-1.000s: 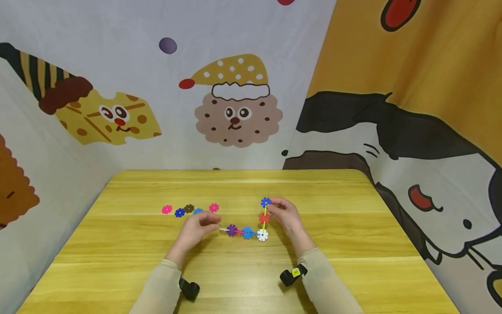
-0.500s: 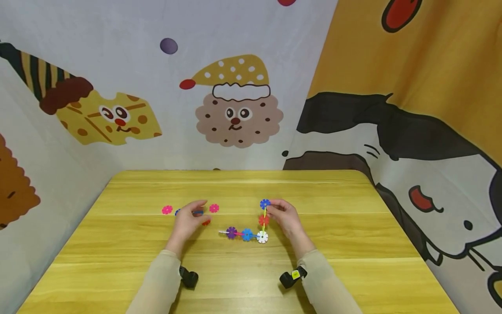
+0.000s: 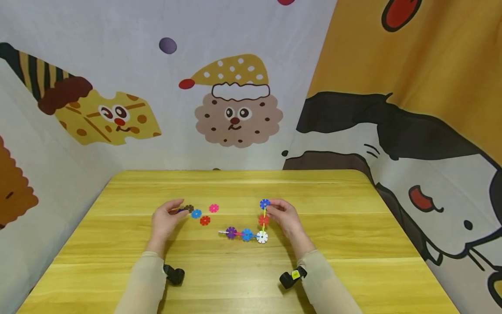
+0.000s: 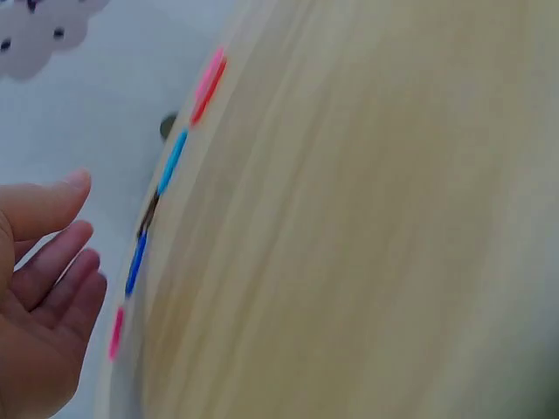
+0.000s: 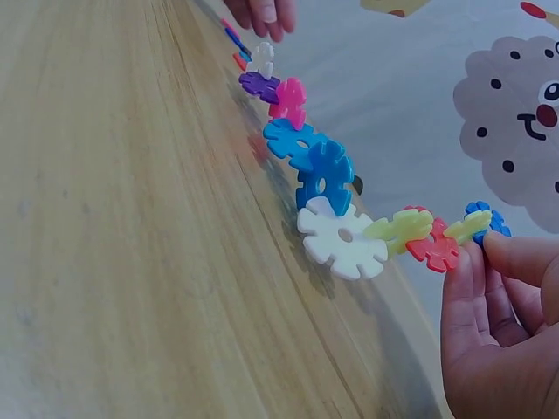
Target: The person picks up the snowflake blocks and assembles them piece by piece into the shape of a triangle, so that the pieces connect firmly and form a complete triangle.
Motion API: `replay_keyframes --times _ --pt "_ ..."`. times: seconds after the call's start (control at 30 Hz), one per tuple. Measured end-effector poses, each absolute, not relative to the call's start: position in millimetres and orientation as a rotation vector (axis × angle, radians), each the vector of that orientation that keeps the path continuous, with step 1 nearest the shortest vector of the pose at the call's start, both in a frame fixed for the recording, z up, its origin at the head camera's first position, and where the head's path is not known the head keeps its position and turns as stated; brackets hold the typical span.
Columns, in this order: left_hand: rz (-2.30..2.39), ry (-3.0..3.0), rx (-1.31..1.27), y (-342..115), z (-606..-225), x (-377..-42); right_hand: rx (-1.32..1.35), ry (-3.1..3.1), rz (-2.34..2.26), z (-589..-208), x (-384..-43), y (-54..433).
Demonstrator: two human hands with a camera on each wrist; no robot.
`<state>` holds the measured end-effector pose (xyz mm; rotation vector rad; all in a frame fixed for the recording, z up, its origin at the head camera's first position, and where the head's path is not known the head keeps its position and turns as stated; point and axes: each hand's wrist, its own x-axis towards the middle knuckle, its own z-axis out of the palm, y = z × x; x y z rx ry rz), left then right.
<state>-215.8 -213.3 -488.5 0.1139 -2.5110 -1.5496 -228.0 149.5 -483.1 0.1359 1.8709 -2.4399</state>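
Note:
My right hand pinches one end of a bent chain of interlocking flower-shaped plastic discs. At that end, a blue disc and a yellow-green disc sit by the thumb and fingertips. The chain runs through red, white, blue, pink and purple discs to a white disc on its far left. My left hand holds nothing, with thumb and fingers apart. It reaches over the loose discs at the left, partly covering a dark blue disc. The left pink disc is hidden in the head view.
More loose discs lie on the wooden table: brown, light blue, red and pink. Behind the table hangs a cloth with cartoon prints.
My left hand has left the chain's white end and moved left across the loose discs, uncovering the red and light blue ones. The right hand and chain have hardly moved.

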Motion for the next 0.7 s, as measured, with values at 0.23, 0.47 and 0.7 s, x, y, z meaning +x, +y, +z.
replay_keyframes --times 0.23,0.47,0.7 --pt "-1.424 -2.618 0.169 -241.8 -488.4 -215.1 0.112 1.877 -2.437 -483.1 -227.2 149.4" --pt "-1.258 -2.782 0.063 -254.9 -488.9 -212.4 0.112 1.875 -2.437 -483.7 -227.5 149.1" --pt "-1.122 -2.808 0.108 -258.4 -492.4 -211.3 0.116 1.889 -2.446 -486.1 -227.8 147.6"
